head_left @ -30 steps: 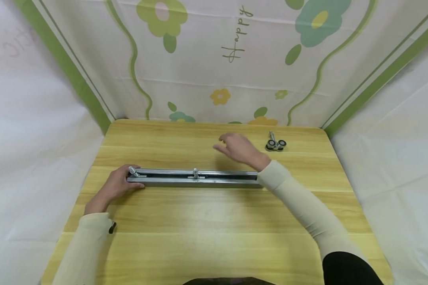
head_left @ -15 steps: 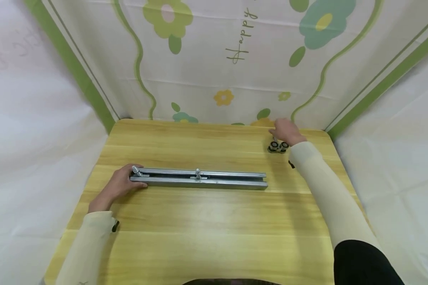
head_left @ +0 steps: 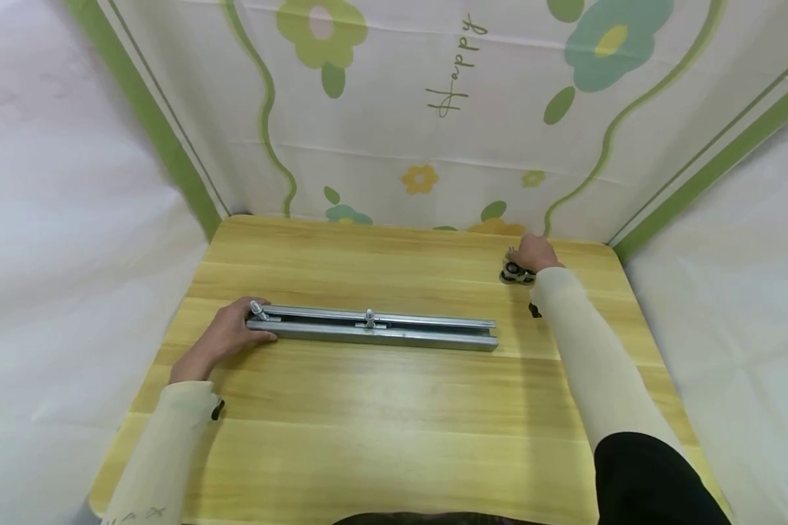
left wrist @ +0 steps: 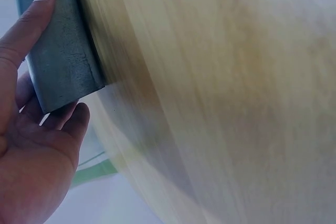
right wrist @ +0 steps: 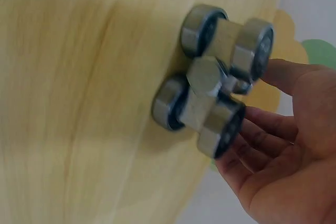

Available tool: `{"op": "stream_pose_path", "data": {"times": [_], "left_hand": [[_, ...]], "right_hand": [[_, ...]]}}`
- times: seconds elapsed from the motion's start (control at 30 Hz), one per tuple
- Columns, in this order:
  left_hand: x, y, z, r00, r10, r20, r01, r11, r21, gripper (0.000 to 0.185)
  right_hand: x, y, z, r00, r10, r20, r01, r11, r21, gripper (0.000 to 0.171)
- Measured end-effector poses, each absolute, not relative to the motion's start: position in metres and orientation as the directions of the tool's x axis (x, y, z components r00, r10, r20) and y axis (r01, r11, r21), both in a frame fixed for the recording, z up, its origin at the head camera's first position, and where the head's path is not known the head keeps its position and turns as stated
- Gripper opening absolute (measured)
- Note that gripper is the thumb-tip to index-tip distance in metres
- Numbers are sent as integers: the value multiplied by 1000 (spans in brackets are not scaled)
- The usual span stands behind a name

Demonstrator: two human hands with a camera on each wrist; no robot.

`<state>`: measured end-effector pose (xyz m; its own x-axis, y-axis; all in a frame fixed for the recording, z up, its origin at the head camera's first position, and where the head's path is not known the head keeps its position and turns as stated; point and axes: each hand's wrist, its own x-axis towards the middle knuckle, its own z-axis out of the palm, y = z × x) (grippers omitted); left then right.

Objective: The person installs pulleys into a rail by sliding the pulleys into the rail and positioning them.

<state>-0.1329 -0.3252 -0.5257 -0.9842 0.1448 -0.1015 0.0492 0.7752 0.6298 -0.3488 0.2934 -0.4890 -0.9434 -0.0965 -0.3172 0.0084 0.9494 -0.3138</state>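
A long grey metal rail (head_left: 374, 328) lies across the wooden table (head_left: 394, 415), with one bolt standing at its left end and another near its middle. My left hand (head_left: 226, 332) grips the rail's left end (left wrist: 63, 61); the thumb lies along its side and the fingers wrap behind the end. A small metal roller carriage (head_left: 516, 275) with several wheels and a centre bolt sits near the table's far right corner. My right hand (head_left: 537, 254) reaches over it. In the right wrist view, the fingers (right wrist: 273, 124) lie against the far wheels of the carriage (right wrist: 212, 95), and no thumb shows.
A flower-printed cloth backdrop (head_left: 433, 109) rises behind the table, and white sheets hang on both sides. Bare wood runs from the rail to the front edge. The rail's right end (head_left: 492, 335) stops short of my right forearm.
My right hand has swung from above the middle of the rail to the far right corner and settled on the roller carriage. My left hand and the rail have stayed put.
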Motion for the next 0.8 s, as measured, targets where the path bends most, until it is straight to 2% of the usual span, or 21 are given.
{"op": "stream_pose_path", "data": {"times": [0.3, 0.8], "left_hand": [[-134, -326, -528, -988, 143, -60, 73, 771, 633, 69], [-137, -327, -529, -983, 153, -103, 56, 779, 624, 73]], "right_hand": [[-351, 290, -497, -959, -63, -277, 33, 945, -327, 48], [-352, 288, -504, -977, 9, -214, 86, 931, -353, 53]]}}
